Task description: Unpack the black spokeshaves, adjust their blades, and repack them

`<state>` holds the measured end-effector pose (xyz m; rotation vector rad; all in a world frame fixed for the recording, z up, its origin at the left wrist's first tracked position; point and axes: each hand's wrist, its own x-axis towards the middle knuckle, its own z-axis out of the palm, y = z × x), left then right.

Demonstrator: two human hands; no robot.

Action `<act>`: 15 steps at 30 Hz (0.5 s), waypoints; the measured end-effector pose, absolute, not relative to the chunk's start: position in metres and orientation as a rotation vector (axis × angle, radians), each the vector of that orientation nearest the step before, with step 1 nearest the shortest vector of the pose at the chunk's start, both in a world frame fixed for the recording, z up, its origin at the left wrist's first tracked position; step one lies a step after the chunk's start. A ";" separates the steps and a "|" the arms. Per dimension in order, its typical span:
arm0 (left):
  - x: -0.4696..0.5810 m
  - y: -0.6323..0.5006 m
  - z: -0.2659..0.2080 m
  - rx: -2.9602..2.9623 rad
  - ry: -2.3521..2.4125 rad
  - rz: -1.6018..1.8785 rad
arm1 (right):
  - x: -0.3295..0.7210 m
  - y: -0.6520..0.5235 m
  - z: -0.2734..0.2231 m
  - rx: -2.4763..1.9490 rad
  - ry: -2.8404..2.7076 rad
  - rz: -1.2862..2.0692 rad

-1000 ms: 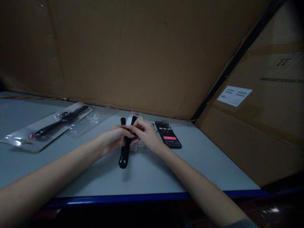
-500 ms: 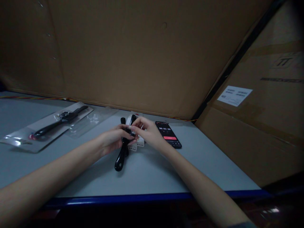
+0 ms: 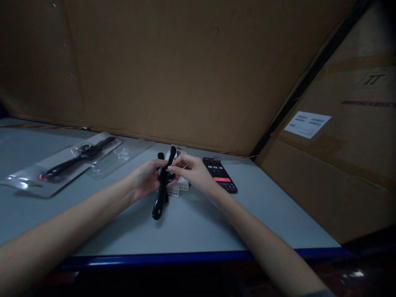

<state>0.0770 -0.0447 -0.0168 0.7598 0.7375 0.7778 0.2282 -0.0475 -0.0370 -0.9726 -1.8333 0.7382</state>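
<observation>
The left hand (image 3: 147, 177) gripped the black tool (image 3: 161, 189) near its middle, over the worktop (image 3: 192, 231) and to the left of the phone (image 3: 227, 182), while the right hand (image 3: 193, 172) had thumb and finger closed together at the same spot; what they pinched could not be made out. The tool was judged stiff and fairly light, its glossy surface probably slippery, so a firm hold at the middle seemed surer than one at its rounded end.

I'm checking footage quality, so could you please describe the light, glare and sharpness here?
Head view: dim overall, darkest below the table; glare on the package, lower left; glint on the black tool; phone digits legible; small print on the right carton blurred.
</observation>
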 end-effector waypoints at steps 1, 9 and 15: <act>0.077 -0.045 -0.017 0.747 0.730 0.773 | 0.228 -0.048 -0.038 -0.971 -1.828 0.748; 0.076 -0.039 -0.025 0.712 0.697 0.847 | 0.231 -0.046 -0.038 -1.036 -1.877 0.637; 0.077 -0.041 -0.024 0.781 0.735 0.861 | 0.232 -0.049 -0.033 -1.033 -1.952 0.466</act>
